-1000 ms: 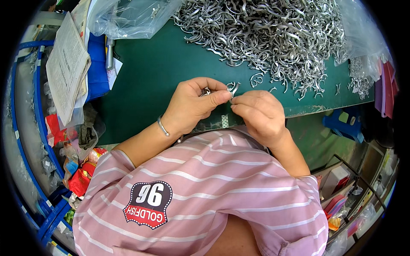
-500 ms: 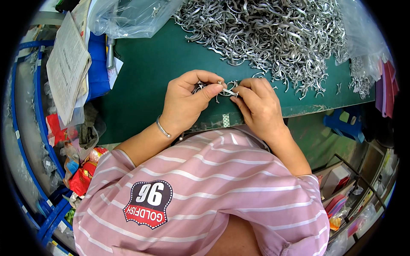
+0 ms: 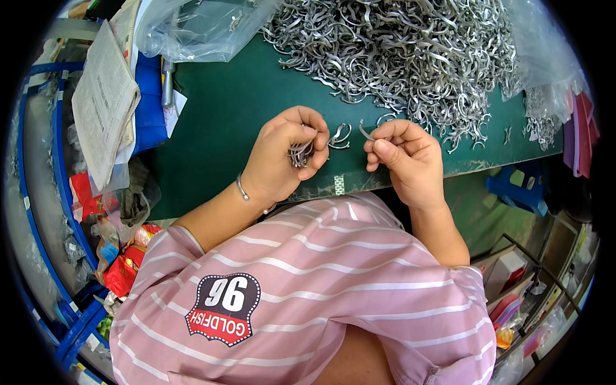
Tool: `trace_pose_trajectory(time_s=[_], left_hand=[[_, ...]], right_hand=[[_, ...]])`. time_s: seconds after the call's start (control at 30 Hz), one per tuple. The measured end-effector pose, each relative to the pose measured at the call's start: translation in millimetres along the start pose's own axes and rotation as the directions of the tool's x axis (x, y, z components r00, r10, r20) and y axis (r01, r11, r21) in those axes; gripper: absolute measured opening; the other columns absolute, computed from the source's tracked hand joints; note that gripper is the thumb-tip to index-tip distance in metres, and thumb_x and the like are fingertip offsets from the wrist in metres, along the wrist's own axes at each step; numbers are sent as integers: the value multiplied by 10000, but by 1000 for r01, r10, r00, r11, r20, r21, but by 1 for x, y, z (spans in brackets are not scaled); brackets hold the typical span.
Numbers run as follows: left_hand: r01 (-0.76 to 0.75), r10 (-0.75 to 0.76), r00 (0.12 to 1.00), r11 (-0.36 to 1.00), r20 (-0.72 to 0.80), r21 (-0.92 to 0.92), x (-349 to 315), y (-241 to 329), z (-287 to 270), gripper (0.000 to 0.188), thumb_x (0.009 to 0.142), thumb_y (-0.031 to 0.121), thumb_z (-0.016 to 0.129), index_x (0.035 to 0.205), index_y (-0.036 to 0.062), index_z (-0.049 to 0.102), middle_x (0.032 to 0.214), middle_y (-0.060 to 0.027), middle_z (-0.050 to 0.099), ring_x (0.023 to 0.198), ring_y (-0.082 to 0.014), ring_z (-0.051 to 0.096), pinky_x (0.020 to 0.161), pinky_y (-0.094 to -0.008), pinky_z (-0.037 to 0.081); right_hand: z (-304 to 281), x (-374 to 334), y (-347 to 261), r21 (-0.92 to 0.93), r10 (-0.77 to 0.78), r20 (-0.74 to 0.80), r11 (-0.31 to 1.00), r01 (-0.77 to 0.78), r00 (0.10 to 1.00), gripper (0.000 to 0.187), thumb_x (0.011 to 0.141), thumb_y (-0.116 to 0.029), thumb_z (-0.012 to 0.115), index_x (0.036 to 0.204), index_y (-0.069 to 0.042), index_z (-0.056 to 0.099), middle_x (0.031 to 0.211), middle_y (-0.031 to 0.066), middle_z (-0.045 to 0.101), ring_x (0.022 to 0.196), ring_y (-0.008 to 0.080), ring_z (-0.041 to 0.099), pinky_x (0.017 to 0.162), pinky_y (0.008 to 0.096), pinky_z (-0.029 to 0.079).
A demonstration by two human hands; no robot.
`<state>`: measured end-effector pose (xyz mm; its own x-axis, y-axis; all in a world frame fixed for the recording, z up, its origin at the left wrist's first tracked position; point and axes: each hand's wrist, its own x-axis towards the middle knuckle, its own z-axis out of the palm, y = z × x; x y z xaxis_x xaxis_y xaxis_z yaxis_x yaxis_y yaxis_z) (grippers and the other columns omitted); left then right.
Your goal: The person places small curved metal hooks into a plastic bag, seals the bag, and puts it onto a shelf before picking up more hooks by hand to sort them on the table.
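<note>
One strip [image 3: 365, 131] sits pinched between the right hand's [image 3: 410, 154] thumb and forefinger, its other fingers loosely curled; the strip's bowed long axis slants up and left from the grip, free tip pointing away from the body. Half a second ago a strip bridged both hands' fingertips, and now the hands are apart, so this one seems separated from the bunch [image 3: 299, 154] cupped in the left hand's [image 3: 282, 147] half-closed fingers. Loose pieces [image 3: 341, 136] show between the hands over the table [image 3: 218, 102], the pile [image 3: 410, 58] beyond.
</note>
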<state>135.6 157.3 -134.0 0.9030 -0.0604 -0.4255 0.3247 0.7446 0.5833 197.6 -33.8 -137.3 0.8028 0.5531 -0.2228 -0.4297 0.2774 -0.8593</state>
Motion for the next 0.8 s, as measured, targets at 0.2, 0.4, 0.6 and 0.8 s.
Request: trace_pose_trajectory(time_s=[0.2, 0.4, 0.6, 0.8], left_hand=[[-7, 16, 999, 969, -32, 248, -1, -2, 16, 163, 833, 76, 592, 971, -8, 567, 734, -22, 534, 529, -37, 433, 396, -161, 291], [-31, 47, 998, 949, -43, 313, -2, -5, 8, 158, 825, 78, 607, 953, -13, 589, 765, -22, 554, 541, -27, 435, 409, -162, 299], [-152, 156, 986, 985, -53, 81, 3, 6, -5, 171, 809, 137, 459, 857, -8, 537, 847, -129, 537, 601, -124, 476, 382, -177, 336], [-75, 85, 991, 993, -102, 96, 3, 8, -3, 119, 846, 135, 491, 840, 20, 518, 798, -77, 516, 559, -80, 433, 370, -163, 303]], right_hand=[[0, 0, 3, 173, 130, 69, 975, -141, 989, 133, 828, -21, 600, 943, 42, 578, 810, 125, 641, 654, 134, 609, 598, 236, 521], [12, -4, -2, -110, 34, 17, 993, -32, 999, 85, 839, 6, 564, 919, 24, 586, 878, 93, 626, 708, 102, 592, 625, 224, 500], [2, 14, 3, -829, -480, 357, 233, 508, 802, 264, 666, 100, 548, 896, -16, 605, 854, 119, 568, 774, 279, 554, 650, 340, 454], [15, 24, 17, -867, -419, 424, 67, 493, 803, 148, 689, -10, 604, 836, -31, 602, 832, 93, 534, 751, 263, 503, 656, 359, 405]])
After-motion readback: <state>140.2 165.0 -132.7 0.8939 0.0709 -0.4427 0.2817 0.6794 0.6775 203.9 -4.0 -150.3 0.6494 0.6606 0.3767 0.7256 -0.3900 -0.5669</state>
